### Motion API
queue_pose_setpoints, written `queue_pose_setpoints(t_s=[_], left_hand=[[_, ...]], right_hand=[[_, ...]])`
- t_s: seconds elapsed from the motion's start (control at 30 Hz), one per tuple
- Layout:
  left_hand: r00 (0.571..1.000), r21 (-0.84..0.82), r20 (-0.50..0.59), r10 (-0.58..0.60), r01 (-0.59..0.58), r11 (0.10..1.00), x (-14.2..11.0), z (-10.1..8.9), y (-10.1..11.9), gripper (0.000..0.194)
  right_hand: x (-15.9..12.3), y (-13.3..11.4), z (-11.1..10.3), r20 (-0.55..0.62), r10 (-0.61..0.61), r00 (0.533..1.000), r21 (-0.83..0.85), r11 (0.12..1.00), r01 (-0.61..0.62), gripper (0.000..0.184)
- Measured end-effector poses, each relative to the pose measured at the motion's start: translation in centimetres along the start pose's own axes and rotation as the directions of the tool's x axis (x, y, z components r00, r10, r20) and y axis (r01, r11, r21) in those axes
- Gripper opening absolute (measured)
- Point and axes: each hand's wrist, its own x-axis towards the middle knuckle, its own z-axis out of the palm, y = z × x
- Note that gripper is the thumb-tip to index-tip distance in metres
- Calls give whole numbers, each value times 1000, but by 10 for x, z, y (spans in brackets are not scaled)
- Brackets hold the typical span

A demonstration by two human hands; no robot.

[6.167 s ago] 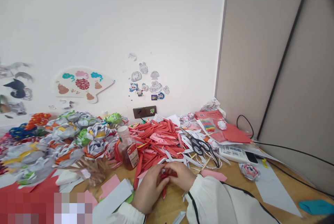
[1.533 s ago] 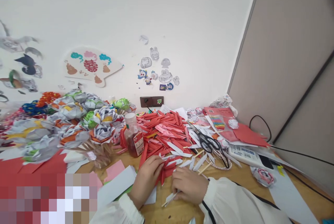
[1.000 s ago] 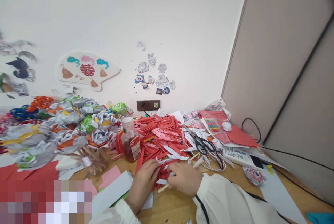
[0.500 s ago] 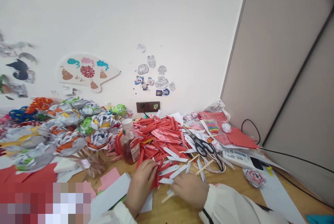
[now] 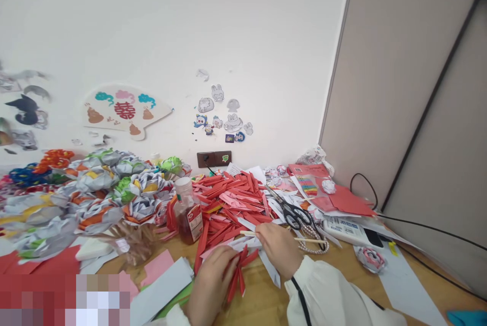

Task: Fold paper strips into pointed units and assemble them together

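Observation:
My left hand (image 5: 213, 280) is closed around a bundle of folded red paper strips (image 5: 240, 271), whose ends fan out past the fingertips. Just to its right, my right hand (image 5: 279, 247) has its fingers pinched on a thin pale wooden stick (image 5: 247, 233). A length of stick also shows on the far side of that hand, in line with it. Under the right hand a folded white paper strip (image 5: 269, 266) sticks out toward me. Beyond both hands lies a heap of folded red and pink paper strips (image 5: 232, 194). Black-handled scissors (image 5: 292, 212) rest right of the heap.
A glue bottle (image 5: 186, 214) stands left of the heap. Paper flowers (image 5: 99, 179) are piled at the left, behind a clear bag of sticks (image 5: 133, 242). A bead string (image 5: 319, 250), a white packet (image 5: 348, 229) and red paper (image 5: 348, 199) lie right. White sheets (image 5: 167, 285) lie near front.
My right hand has moved up and away from me, and the stick in it now lies nearly level. My left hand has come nearer to me with the red strips, which now show more fully.

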Motion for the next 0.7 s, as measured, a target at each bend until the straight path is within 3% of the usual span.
queue_pose_setpoints(t_s=[0.1, 0.27, 0.53, 0.7], left_hand=[[997, -32, 66, -32, 35, 999, -2, 10, 0, 13], [990, 46, 68, -127, 124, 991, -2, 16, -6, 11], [983, -16, 162, -88, 92, 996, -1, 12, -2, 12], [983, -35, 176, -45, 51, 998, -1, 11, 0, 10]], right_hand=[[-4, -4, 12, 10, -92, 996, -48, 995, 93, 18], [-14, -10, 24, 18, -121, 993, -30, 992, 121, 14], [-13, -17, 24, 76, -183, 980, -33, 982, 186, 14], [-11, -16, 19, 70, -106, 992, -63, 992, 111, 22]])
